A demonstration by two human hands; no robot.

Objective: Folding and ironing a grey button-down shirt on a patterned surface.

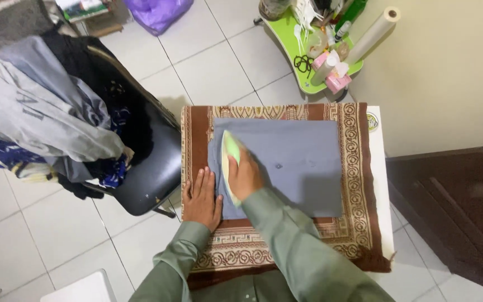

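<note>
The iron (229, 162), pale green, lay under the right hand (245, 178), whose grip was closed round its handle, on a folded grey cloth (292, 162) spread over a brown patterned rug (353, 168) on the desk (386, 184). The left hand (201, 198) rested flat, fingers spread, just beside that grip; a slip sideways could have burned it, and lingering might have scorched the cloth.

Under my right hand (246, 178) the iron (230, 159) looks like smooth, slightly glossy pale green plastic. The grey garment (297, 162) is matt, smooth woven cloth. My left hand (202, 198) lies on a brown patterned rug (353, 184), a thicker, rougher textile. To the left, the chair seat (152, 173) is black and faintly shiny. The floor tiles (208, 67) are glossy.
</note>
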